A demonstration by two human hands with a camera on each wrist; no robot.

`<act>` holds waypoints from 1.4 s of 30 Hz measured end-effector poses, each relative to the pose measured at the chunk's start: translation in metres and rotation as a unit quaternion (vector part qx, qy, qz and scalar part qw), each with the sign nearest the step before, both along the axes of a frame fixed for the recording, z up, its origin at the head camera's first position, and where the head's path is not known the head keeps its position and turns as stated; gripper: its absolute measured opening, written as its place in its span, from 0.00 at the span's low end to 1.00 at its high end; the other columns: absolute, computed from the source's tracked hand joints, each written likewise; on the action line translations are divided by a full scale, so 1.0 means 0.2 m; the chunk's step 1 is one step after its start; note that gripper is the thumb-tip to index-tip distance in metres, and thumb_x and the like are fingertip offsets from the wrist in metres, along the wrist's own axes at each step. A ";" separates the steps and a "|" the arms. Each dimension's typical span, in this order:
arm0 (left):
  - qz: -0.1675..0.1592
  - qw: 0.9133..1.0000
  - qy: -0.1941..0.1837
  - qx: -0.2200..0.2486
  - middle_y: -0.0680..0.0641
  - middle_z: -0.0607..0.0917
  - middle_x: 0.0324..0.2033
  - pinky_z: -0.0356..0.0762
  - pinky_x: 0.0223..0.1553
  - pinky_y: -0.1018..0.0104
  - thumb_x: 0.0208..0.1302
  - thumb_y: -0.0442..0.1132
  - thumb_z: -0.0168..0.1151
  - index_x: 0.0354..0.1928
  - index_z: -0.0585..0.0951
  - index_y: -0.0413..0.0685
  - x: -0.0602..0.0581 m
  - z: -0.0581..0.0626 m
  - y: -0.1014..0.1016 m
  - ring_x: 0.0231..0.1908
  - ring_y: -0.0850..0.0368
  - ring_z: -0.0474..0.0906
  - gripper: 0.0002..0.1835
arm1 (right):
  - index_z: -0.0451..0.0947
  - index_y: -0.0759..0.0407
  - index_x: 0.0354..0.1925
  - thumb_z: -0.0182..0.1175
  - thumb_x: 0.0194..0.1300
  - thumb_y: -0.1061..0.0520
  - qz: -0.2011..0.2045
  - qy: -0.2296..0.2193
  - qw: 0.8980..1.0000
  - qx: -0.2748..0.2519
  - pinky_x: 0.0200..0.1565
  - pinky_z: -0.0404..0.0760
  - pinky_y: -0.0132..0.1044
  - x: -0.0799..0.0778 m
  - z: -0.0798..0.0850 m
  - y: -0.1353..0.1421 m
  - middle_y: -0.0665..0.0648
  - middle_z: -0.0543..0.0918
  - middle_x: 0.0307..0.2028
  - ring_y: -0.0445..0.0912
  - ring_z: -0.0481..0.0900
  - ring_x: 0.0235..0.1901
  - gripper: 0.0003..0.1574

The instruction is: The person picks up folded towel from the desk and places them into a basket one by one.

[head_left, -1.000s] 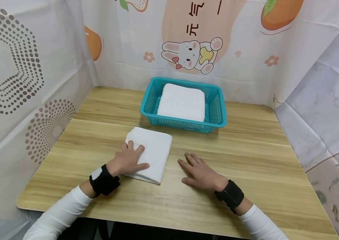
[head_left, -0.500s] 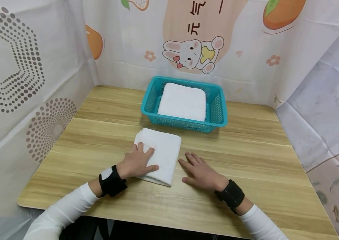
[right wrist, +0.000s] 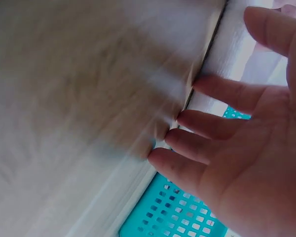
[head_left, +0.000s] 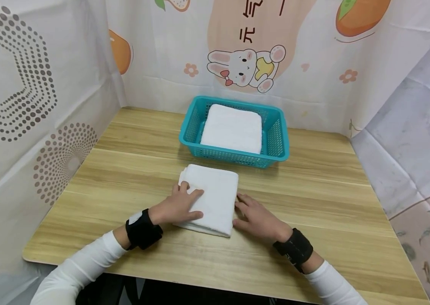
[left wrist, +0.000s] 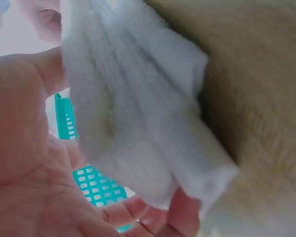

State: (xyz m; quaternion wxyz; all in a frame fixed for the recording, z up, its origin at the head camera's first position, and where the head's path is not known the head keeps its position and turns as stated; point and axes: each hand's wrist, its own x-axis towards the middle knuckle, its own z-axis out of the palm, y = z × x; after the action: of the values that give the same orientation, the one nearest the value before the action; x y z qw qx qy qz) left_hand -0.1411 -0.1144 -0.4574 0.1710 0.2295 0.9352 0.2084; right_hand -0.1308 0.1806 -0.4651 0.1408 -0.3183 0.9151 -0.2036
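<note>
A folded white towel (head_left: 216, 197) lies on the wooden table in the head view. My left hand (head_left: 177, 206) rests over its left part, fingers spread and slightly bent, thumb lying on top. Loose layered folds of the towel (left wrist: 123, 108) fill the left wrist view, with one fingertip against their edge. At the towel's right edge is my right hand (head_left: 261, 220), its fingertips and thumb right at the side. The right wrist view shows those fingers (right wrist: 182, 168) fairly straight, tips down at the tabletop.
Behind the towel stands a teal perforated basket (head_left: 281, 148) with another folded white towel (head_left: 232, 129) inside. The wooden table (head_left: 333, 203) has its front edge close to my forearms. Printed curtains (head_left: 161, 55) hang at the back and both sides.
My left hand has slid the folded towel to the right across the table, then its fingers have bent slightly. My right hand stayed nearly in place and now meets the towel's right edge.
</note>
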 end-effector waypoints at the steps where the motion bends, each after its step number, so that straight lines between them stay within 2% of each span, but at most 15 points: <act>1: -0.004 1.000 -0.007 0.015 0.30 0.60 0.62 0.75 0.47 0.53 0.67 0.52 0.64 0.72 0.66 0.48 0.00 0.00 -0.01 0.58 0.32 0.57 0.36 | 0.64 0.66 0.71 0.62 0.70 0.46 -0.005 -0.003 1.000 -0.006 0.68 0.62 0.55 0.00 0.00 0.00 0.68 0.57 0.74 0.60 0.57 0.73 0.41; 5: -0.016 0.997 -0.027 0.074 0.31 0.60 0.59 0.68 0.53 0.49 0.68 0.44 0.64 0.70 0.67 0.45 -0.02 0.00 -0.03 0.58 0.34 0.54 0.31 | 0.67 0.69 0.68 0.63 0.69 0.52 -0.034 -0.029 0.999 -0.030 0.66 0.66 0.54 -0.01 0.01 -0.01 0.69 0.62 0.71 0.59 0.62 0.71 0.37; 8: -0.026 0.993 -0.026 0.111 0.33 0.64 0.57 0.63 0.56 0.47 0.70 0.39 0.62 0.67 0.70 0.42 -0.03 -0.01 -0.05 0.58 0.36 0.55 0.26 | 0.69 0.71 0.65 0.62 0.69 0.55 -0.067 -0.056 0.995 -0.050 0.65 0.68 0.54 -0.01 0.02 -0.01 0.70 0.65 0.69 0.61 0.64 0.69 0.33; 11: -0.029 0.989 -0.021 0.145 0.34 0.67 0.56 0.63 0.57 0.48 0.70 0.35 0.59 0.63 0.72 0.41 -0.05 -0.02 -0.07 0.58 0.40 0.58 0.21 | 0.71 0.74 0.62 0.60 0.70 0.58 -0.097 -0.066 0.990 -0.076 0.64 0.68 0.55 -0.02 0.02 -0.01 0.71 0.68 0.66 0.63 0.66 0.67 0.29; 14: -0.021 0.984 -0.036 0.174 0.35 0.66 0.58 0.65 0.56 0.52 0.70 0.34 0.57 0.61 0.73 0.42 -0.06 -0.03 -0.08 0.55 0.44 0.62 0.19 | 0.74 0.73 0.59 0.60 0.69 0.60 -0.119 -0.069 0.985 -0.108 0.61 0.72 0.54 -0.03 0.03 0.00 0.69 0.74 0.60 0.60 0.72 0.61 0.24; 18: -0.019 0.978 -0.055 0.199 0.36 0.66 0.58 0.68 0.53 0.55 0.69 0.34 0.58 0.61 0.74 0.43 -0.07 -0.04 -0.08 0.52 0.47 0.66 0.19 | 0.69 0.73 0.63 0.60 0.68 0.62 -0.152 -0.097 0.971 -0.158 0.53 0.78 0.48 -0.03 0.02 0.01 0.67 0.77 0.55 0.55 0.77 0.52 0.28; 21: -0.024 0.976 -0.050 0.211 0.38 0.68 0.57 0.68 0.52 0.56 0.69 0.34 0.59 0.60 0.74 0.42 -0.07 -0.05 -0.08 0.52 0.48 0.67 0.18 | 0.60 0.71 0.69 0.61 0.68 0.63 -0.183 -0.140 0.953 -0.195 0.47 0.80 0.42 -0.03 0.02 0.01 0.70 0.74 0.59 0.55 0.78 0.51 0.36; 24: 0.001 0.973 -0.061 0.223 0.38 0.68 0.55 0.68 0.51 0.56 0.69 0.34 0.59 0.60 0.73 0.42 -0.07 -0.06 -0.08 0.50 0.47 0.67 0.19 | 0.52 0.67 0.73 0.61 0.68 0.62 -0.199 -0.187 0.935 -0.227 0.39 0.79 0.39 -0.03 0.02 0.00 0.71 0.69 0.62 0.54 0.75 0.47 0.43; 28: 0.083 0.969 -0.072 0.219 0.34 0.64 0.57 0.68 0.52 0.52 0.68 0.34 0.60 0.61 0.71 0.44 -0.06 -0.06 -0.09 0.53 0.43 0.64 0.21 | 0.45 0.65 0.76 0.62 0.67 0.63 -0.210 -0.232 0.913 -0.261 0.34 0.79 0.40 -0.03 0.02 -0.01 0.71 0.63 0.64 0.52 0.73 0.43 0.50; 30: 0.115 0.969 -0.065 0.211 0.32 0.63 0.58 0.68 0.52 0.51 0.68 0.35 0.60 0.62 0.71 0.45 -0.06 -0.05 -0.09 0.54 0.42 0.64 0.21 | 0.43 0.64 0.77 0.64 0.65 0.64 -0.213 -0.234 0.911 -0.266 0.34 0.79 0.40 -0.03 0.02 -0.01 0.71 0.63 0.65 0.52 0.72 0.43 0.53; 31: 0.120 0.968 -0.061 0.211 0.31 0.66 0.55 0.69 0.50 0.52 0.67 0.35 0.61 0.62 0.71 0.44 -0.06 -0.06 -0.09 0.52 0.42 0.65 0.22 | 0.43 0.64 0.77 0.64 0.64 0.64 -0.213 -0.229 0.912 -0.264 0.35 0.79 0.39 -0.03 0.02 -0.02 0.71 0.63 0.65 0.52 0.72 0.43 0.54; 35: 0.106 0.965 -0.054 0.234 0.34 0.71 0.44 0.68 0.43 0.59 0.63 0.33 0.63 0.66 0.67 0.38 -0.08 -0.05 -0.07 0.43 0.45 0.67 0.29 | 0.42 0.64 0.77 0.67 0.60 0.65 -0.197 -0.212 0.921 -0.260 0.39 0.76 0.37 -0.03 0.01 -0.02 0.71 0.64 0.62 0.54 0.71 0.46 0.59; 37: 0.097 0.960 -0.065 0.253 0.35 0.72 0.42 0.67 0.44 0.60 0.62 0.32 0.63 0.69 0.63 0.34 -0.09 -0.05 -0.06 0.42 0.46 0.68 0.34 | 0.41 0.62 0.78 0.69 0.59 0.65 -0.195 -0.216 0.920 -0.261 0.41 0.75 0.37 -0.03 0.01 -0.03 0.71 0.66 0.60 0.54 0.70 0.48 0.61; 39: 0.103 0.952 -0.091 0.275 0.35 0.72 0.51 0.69 0.50 0.59 0.62 0.32 0.63 0.71 0.58 0.33 -0.09 -0.06 -0.04 0.49 0.46 0.69 0.38 | 0.41 0.58 0.79 0.70 0.58 0.64 -0.201 -0.239 0.911 -0.269 0.42 0.76 0.38 -0.03 0.00 -0.03 0.70 0.67 0.59 0.55 0.70 0.50 0.63; 42: 0.129 0.930 -0.147 0.310 0.31 0.69 0.61 0.70 0.57 0.54 0.63 0.32 0.64 0.74 0.52 0.35 -0.09 -0.06 -0.03 0.58 0.43 0.69 0.43 | 0.42 0.50 0.79 0.72 0.56 0.62 -0.220 -0.270 0.895 -0.278 0.45 0.75 0.39 -0.03 -0.01 -0.03 0.68 0.68 0.58 0.55 0.69 0.53 0.65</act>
State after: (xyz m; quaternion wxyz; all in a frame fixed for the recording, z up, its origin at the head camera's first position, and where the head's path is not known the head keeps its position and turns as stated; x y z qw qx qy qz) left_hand -0.1590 -0.1196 -0.4693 0.1988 0.1147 0.8102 0.5394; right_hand -0.1363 0.1739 -0.4673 0.2404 -0.0680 0.7946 -0.5533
